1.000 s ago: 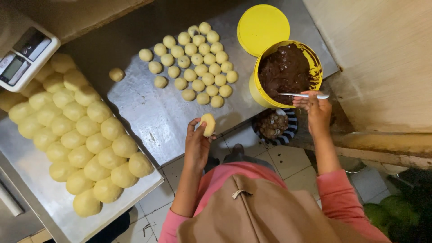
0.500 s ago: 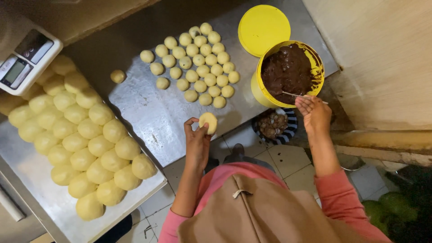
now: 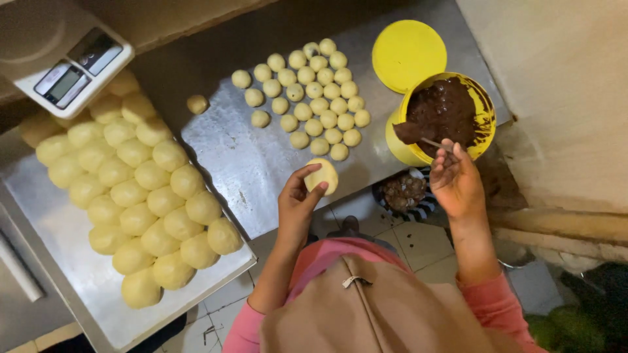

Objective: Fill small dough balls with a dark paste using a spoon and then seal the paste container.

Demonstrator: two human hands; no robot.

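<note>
Since a second ago our right hand (image 3: 456, 180) has dipped its thin tool (image 3: 432, 142) into the yellow tub (image 3: 400, 145) of dark filling (image 3: 445, 111), fingers pinched on it, while our left hand (image 3: 297, 202) pinches the flattened dough disc (image 3: 323, 175) above the desk (image 3: 261, 163) edge, ready for filling.

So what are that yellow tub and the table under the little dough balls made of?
The yellow tub looks like glossy plastic: bright, even colour, with a matching lid beside it. The table looks like steel sheet: grey, with dull smeared reflections and scuffs. The small dough balls look soft and matte.
</note>
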